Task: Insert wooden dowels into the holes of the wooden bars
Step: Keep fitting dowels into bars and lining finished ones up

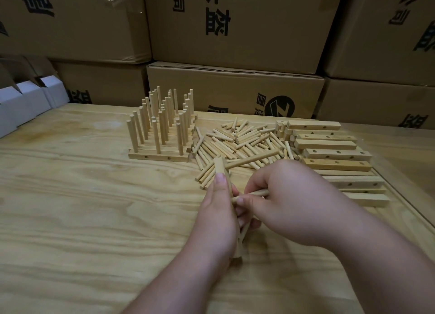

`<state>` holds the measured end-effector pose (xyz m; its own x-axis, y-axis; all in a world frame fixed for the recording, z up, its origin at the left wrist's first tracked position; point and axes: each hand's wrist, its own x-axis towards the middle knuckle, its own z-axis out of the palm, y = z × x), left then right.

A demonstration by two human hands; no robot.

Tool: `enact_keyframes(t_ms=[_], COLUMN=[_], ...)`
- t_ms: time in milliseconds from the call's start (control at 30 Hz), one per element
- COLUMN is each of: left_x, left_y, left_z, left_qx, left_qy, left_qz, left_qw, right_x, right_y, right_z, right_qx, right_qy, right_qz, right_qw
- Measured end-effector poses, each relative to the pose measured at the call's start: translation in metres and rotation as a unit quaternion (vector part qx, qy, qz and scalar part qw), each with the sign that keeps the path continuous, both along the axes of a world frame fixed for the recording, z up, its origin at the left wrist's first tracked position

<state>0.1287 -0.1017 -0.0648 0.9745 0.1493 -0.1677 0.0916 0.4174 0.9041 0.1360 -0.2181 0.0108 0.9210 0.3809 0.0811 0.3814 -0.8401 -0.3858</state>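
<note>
My left hand (219, 217) grips a wooden bar (221, 166) that stands nearly upright on the table, its top end sticking out above my thumb. One dowel (253, 160) projects from the bar's upper part toward the right. My right hand (289, 200) pinches a second dowel (256, 193) and holds its tip against the bar's right side. Another dowel shows lower down between my two hands. A loose heap of dowels (237, 142) lies just beyond my hands.
Finished bars with upright dowels (162, 130) stand in rows at the back left. Bare drilled bars (334, 153) are stacked at the right. Cardboard cartons (235, 26) wall off the back, and white boxes (26, 102) sit at the far left of the plywood table (82, 208).
</note>
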Motion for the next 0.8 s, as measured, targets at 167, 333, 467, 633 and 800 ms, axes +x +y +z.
enact_keyframes(t_ms=[167,333,467,633,800], left_x=[-0.0004,-0.0005,-0.0014,0.0003,0.0028], left_y=[0.0015,0.0009,0.0013,0.0012,0.0016], left_z=[0.0001,-0.0007,0.0012,0.0008,-0.0043], left_qx=[0.001,0.017,0.009,0.001,0.006], left_qy=[0.01,0.006,0.011,0.008,0.007], left_qz=[-0.013,-0.016,-0.001,0.0,-0.003], left_qw=[1.0,1.0,1.0,1.0,1.0], right_x=[0.0031,0.0049,0.0012,0.0021,0.0056], right_y=[-0.003,-0.0061,0.0008,0.0009,-0.0051], right_z=[-0.0001,-0.0006,-0.0017,-0.0038,-0.0086], right_qx=[0.008,0.113,0.065,0.085,0.159], right_qy=[0.005,0.09,0.051,0.06,0.089], right_qz=[0.006,0.007,0.006,0.008,0.013], right_qw=[1.0,0.989,0.997,0.995,0.983])
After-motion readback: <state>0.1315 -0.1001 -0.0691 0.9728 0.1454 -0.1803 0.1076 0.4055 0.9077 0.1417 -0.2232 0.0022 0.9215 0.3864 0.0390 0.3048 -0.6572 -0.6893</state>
